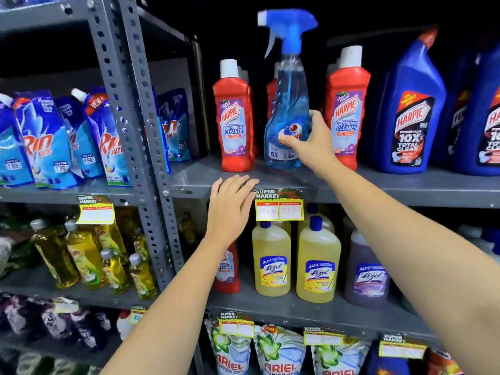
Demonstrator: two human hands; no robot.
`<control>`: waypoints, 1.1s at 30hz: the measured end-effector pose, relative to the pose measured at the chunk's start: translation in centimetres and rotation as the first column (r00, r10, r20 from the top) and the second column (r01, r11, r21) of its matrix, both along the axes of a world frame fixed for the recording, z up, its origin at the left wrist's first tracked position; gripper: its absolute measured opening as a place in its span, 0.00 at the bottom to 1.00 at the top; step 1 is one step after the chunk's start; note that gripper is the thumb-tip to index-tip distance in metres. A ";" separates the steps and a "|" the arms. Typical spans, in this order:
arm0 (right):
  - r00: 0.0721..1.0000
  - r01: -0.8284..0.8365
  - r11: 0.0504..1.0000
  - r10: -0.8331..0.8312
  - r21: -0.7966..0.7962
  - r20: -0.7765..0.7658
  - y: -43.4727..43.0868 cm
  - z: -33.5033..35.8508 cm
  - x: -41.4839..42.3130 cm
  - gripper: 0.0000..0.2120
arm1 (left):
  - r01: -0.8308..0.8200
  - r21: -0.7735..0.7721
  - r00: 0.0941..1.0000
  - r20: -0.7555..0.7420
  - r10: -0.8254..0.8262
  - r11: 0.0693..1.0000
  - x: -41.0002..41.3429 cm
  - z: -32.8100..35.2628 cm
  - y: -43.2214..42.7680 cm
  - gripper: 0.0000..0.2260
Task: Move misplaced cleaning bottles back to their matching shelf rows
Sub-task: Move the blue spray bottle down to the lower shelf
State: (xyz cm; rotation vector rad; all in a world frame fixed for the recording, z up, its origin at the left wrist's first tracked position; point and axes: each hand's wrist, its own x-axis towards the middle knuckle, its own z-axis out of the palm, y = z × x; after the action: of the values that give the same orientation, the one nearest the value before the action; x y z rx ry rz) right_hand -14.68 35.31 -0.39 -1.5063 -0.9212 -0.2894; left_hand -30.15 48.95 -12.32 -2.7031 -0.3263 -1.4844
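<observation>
- The right hand (308, 143) wraps its grip around the lower body of a blue trigger spray bottle (288, 112).
- The spray bottle stands or hovers at the grey shelf (405, 185), between two red Harpic bathroom cleaner bottles (235, 117); I cannot tell if its base touches.
- The left hand (230, 209) lies flat and released on the shelf edge below the spray bottle, holding nothing.
- Risk: swinging the tall sprayer sideways may topple the neighbouring Harpic bottles, which stand just beside it.
</observation>
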 end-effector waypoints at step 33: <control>0.905 -0.141 0.932 -0.015 -0.335 -0.425 -5.0 -35.6 -2.6 0.30 | -0.218 -0.090 0.415 -0.910 0.009 0.972 -3.2 -26.4 -2.6 0.32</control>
State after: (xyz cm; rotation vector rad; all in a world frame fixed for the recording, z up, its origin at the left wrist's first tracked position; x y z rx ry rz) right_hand -17.28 30.31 -36.01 -1.7772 -0.6917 0.2674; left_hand -33.34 46.35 -38.67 -3.0372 -0.5665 0.2454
